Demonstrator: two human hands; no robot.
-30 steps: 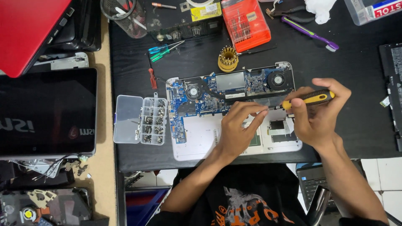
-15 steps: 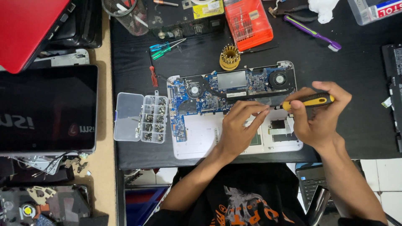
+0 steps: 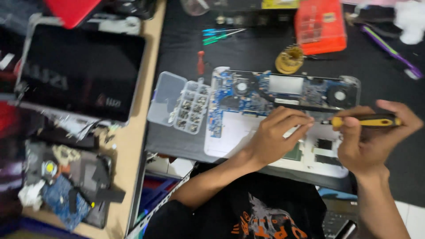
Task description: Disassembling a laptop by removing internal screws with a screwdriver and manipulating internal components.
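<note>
Right hand (image 3: 367, 141) gripped a yellow-black screwdriver (image 3: 365, 121) over the opened laptop (image 3: 283, 110) on the surface; left hand (image 3: 274, 137), fingers loosely curled, steadied it. A slip could likely gouge the board.

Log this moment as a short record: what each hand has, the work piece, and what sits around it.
left hand: fingers resting on the opened laptop base, holding nothing
right hand: grip shut on a yellow and black screwdriver, tip pointing toward the left hand
work piece: opened laptop base, blue circuit board and two fans exposed
surface: black mat
left of work piece: clear screw box, lid open
behind it: orange case, brass-coloured round part, small red screwdriver
far left: closed black laptop
</note>
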